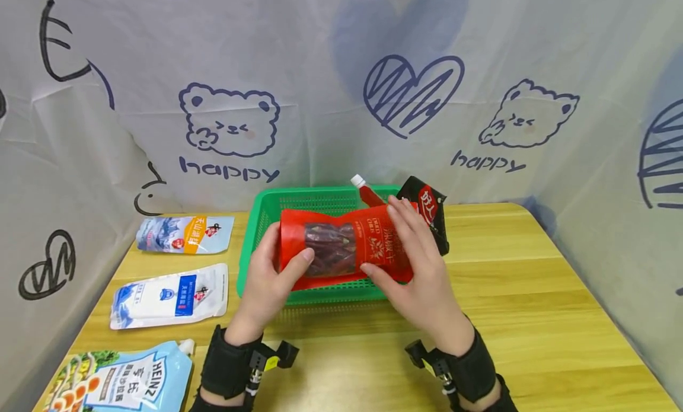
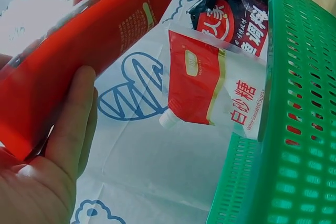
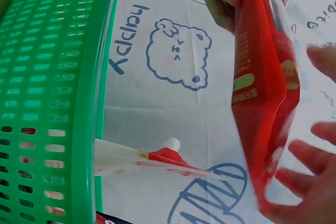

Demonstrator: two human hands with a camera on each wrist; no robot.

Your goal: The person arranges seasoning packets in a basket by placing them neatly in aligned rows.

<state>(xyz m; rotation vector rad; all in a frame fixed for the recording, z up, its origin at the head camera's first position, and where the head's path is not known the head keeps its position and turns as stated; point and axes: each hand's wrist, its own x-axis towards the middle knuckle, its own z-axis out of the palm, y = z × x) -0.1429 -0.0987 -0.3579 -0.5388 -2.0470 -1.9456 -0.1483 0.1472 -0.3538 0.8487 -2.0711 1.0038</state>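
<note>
A red pouch of dried chilies (image 1: pixel 331 246), with a clear window on its front, is held up over the green basket (image 1: pixel 251 240). My left hand (image 1: pixel 267 281) grips its left end, thumb in front and fingers behind. At the other end, my right hand (image 1: pixel 418 270) touches the pouch with fingers spread, as the right wrist view shows. Inside the basket stands a white sugar pouch (image 2: pixel 239 93) with a red top and white spout cap. Beside it a black seasoning packet (image 2: pixel 231 11) sticks out above the rim.
On the wooden table (image 1: pixel 507 293), left of the basket, lie a blue-and-orange salt pouch (image 1: pixel 187 234), a white-and-blue salt pouch (image 1: pixel 171 296) and a light blue Heinz pouch (image 1: pixel 123 379). A white curtain (image 1: pixel 320 74) with drawings hangs behind and at both sides.
</note>
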